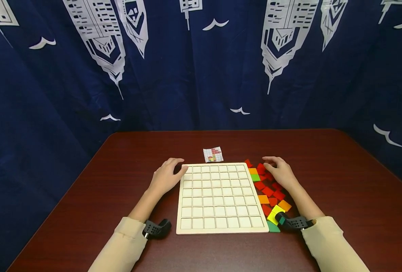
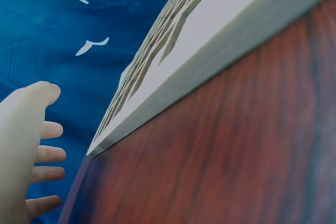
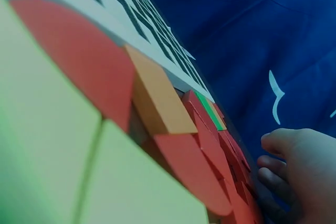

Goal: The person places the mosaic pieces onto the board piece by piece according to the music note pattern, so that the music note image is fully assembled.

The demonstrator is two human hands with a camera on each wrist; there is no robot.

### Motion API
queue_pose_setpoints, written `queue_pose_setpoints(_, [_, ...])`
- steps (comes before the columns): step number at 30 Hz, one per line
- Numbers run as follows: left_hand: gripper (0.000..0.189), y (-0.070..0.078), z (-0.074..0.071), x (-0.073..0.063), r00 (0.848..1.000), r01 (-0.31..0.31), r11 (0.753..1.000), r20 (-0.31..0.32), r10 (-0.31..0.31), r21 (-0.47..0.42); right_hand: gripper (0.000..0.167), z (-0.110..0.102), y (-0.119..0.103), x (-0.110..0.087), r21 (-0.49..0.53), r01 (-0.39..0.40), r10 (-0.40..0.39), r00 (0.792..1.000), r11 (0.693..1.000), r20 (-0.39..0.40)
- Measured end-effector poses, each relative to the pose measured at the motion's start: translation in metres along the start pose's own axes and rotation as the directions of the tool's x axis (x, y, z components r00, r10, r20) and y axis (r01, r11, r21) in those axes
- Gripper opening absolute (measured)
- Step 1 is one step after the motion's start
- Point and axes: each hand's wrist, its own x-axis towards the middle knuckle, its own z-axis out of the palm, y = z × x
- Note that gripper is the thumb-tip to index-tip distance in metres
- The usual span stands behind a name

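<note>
In the lower middle of the head view, a pale gridded board lies flat on the dark reddish-brown table, between the two hands. The left hand is at the board's upper left corner, its fingers loosely extended and thumb spread away from them; it has hold of nothing, and whether the thumb touches the board's edge I cannot tell. The right hand is beyond the board's upper right side, over the far end of the coloured pieces, thumb and fingers lightly bent with a gap between them and no piece visible in its grasp. Those pieces lie along the board's right edge: many red pieces overlapping, orange pieces among them, a bright green piece near the top, and, lower down, yellow pieces beside a darker green piece. Just above the board's top edge lies a small printed card. A dark blue curtain fills the upper frame.
</note>
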Motion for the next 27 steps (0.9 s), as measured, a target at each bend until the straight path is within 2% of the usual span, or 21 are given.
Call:
queue_pose_setpoints(5, [0.048,-0.003,0.008,-0.002,1.000,-0.006,1.000,0.018,0.006,-0.013,0.035,0.004,0.005,-0.003,-0.022,0.025,-0.026,0.999,0.999,-0.042])
queue_pose_setpoints(14, [0.054,-0.005,0.012,-0.004,0.992,-0.056,0.998,0.112,0.057,-0.015,0.034,0.010,0.011,-0.001,-0.088,0.066,-0.071,0.996,0.994,-0.060])
queue_pose_setpoints(27, [0.068,-0.012,0.015,-0.006,0.945,-0.173,0.982,0.292,0.145,0.072,0.035,0.010,0.008,0.000,-0.122,0.057,-0.061,0.998,0.991,-0.029])
